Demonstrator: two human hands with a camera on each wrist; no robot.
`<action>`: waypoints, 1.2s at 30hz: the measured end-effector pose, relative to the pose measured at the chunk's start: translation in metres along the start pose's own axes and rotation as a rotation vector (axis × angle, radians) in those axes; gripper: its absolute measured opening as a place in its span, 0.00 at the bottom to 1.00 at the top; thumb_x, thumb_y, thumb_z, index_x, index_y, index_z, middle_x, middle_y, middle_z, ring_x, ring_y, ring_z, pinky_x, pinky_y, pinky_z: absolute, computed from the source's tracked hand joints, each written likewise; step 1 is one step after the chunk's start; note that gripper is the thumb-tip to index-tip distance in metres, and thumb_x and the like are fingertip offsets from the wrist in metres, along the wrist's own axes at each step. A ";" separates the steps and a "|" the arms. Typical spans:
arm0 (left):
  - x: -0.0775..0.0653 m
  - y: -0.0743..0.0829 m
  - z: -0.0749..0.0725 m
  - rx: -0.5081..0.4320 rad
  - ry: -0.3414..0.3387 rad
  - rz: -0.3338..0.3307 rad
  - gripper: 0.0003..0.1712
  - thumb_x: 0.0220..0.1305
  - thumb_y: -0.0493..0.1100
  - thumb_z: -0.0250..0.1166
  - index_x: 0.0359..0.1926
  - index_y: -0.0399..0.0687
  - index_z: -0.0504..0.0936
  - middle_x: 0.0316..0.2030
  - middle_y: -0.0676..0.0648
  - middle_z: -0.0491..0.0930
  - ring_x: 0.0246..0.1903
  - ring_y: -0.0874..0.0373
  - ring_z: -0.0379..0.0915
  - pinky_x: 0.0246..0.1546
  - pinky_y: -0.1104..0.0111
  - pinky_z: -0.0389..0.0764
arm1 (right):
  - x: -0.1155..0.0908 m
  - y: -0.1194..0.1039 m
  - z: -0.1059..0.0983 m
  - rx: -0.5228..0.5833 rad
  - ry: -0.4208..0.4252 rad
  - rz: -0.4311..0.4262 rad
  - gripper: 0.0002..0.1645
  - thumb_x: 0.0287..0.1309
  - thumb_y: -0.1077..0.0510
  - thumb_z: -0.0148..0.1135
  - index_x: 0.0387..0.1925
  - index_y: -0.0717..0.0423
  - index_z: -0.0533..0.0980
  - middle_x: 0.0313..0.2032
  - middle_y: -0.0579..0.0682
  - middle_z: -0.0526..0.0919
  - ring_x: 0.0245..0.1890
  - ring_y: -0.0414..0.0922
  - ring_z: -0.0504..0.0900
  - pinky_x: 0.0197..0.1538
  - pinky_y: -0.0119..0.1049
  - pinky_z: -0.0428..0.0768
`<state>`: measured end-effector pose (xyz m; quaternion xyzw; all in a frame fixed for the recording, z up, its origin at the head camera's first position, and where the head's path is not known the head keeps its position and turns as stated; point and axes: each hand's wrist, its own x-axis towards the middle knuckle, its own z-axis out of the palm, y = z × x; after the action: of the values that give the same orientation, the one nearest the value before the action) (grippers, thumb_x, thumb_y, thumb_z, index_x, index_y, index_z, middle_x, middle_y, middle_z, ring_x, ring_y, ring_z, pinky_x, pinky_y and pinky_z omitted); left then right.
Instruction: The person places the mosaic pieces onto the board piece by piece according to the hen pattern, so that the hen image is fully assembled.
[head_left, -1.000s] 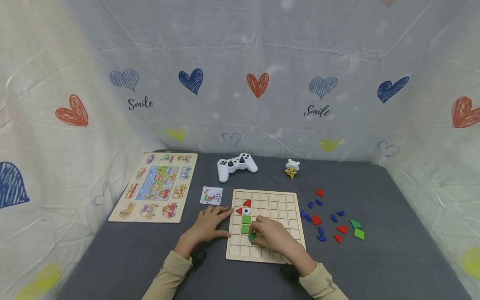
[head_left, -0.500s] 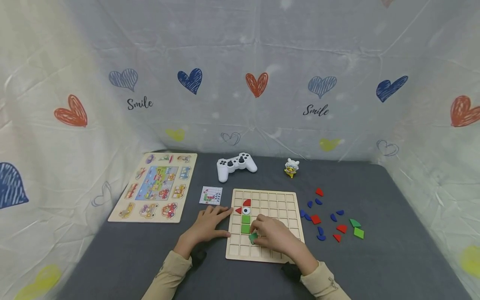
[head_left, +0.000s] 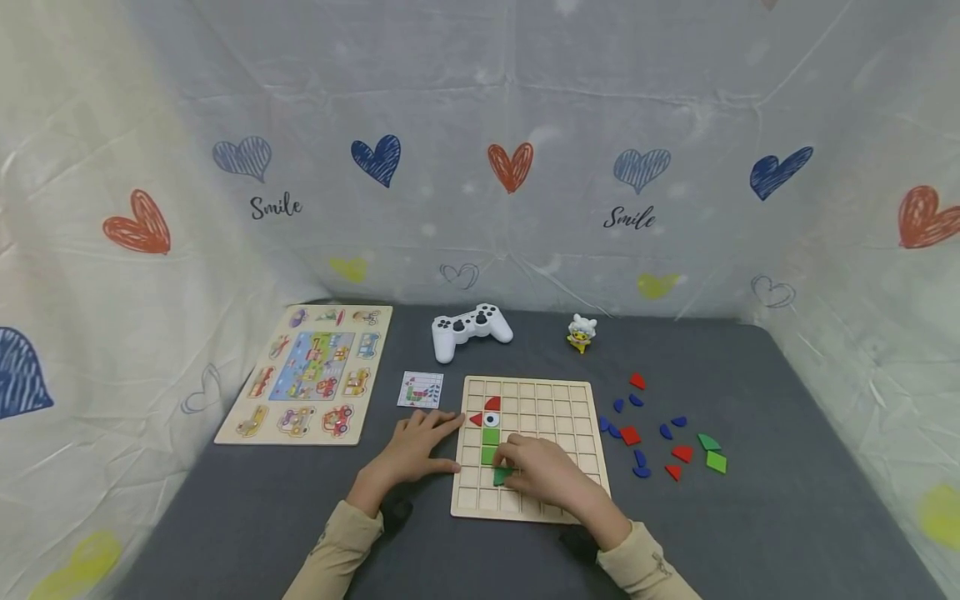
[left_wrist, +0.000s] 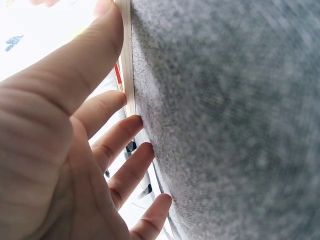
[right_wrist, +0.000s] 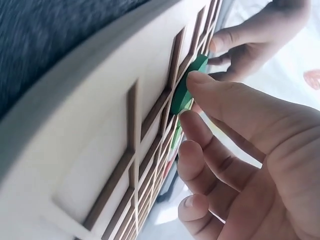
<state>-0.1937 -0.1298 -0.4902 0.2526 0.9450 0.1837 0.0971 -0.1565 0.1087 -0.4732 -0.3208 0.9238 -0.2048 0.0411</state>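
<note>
My right hand (head_left: 543, 471) pinches a dark green piece (right_wrist: 186, 87) with thumb and fingers, low over the wooden grid board (head_left: 540, 404). In the head view that dark green piece lies just below and right of the light green squares (head_left: 490, 436), partly hidden by my fingers. Above the squares sit a white eye tile (head_left: 491, 420), a red triangle (head_left: 476, 420) and a red quarter-round piece (head_left: 492, 403). My left hand (head_left: 412, 448) has its fingers spread, and its thumb and index fingertip touch the board's left edge. Nothing is held in it.
Several blue, red and green pieces (head_left: 630, 436) lie scattered right of the board. A pattern card (head_left: 421, 390), white game controller (head_left: 471, 332) and small figurine (head_left: 581, 333) stand behind. A wooden picture puzzle (head_left: 307, 375) lies at the left.
The dark green piece has gone from tilted in my right fingers to lying flatter at the grid. My right hand has shifted slightly left; my left hand keeps its place.
</note>
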 end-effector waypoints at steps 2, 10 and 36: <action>0.000 0.000 0.000 0.002 0.002 0.000 0.45 0.51 0.62 0.65 0.68 0.55 0.63 0.61 0.47 0.65 0.55 0.47 0.59 0.56 0.44 0.57 | 0.000 -0.001 0.002 0.006 0.017 -0.014 0.10 0.47 0.57 0.69 0.34 0.49 0.80 0.26 0.41 0.75 0.23 0.31 0.69 0.26 0.26 0.69; -0.001 0.000 0.000 -0.001 0.015 0.009 0.44 0.51 0.61 0.66 0.68 0.55 0.63 0.62 0.47 0.65 0.54 0.47 0.59 0.55 0.44 0.57 | 0.001 -0.005 0.006 0.126 -0.013 0.051 0.10 0.50 0.53 0.69 0.35 0.51 0.79 0.21 0.37 0.73 0.19 0.30 0.67 0.23 0.25 0.67; 0.000 -0.002 0.002 0.020 0.021 0.015 0.45 0.50 0.63 0.65 0.68 0.55 0.63 0.61 0.48 0.66 0.54 0.48 0.59 0.55 0.45 0.58 | 0.002 -0.007 0.008 0.078 0.023 0.147 0.10 0.46 0.51 0.70 0.31 0.46 0.78 0.15 0.35 0.66 0.15 0.31 0.63 0.19 0.26 0.61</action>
<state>-0.1942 -0.1303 -0.4932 0.2585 0.9459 0.1775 0.0830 -0.1519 0.0998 -0.4771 -0.2479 0.9366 -0.2407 0.0577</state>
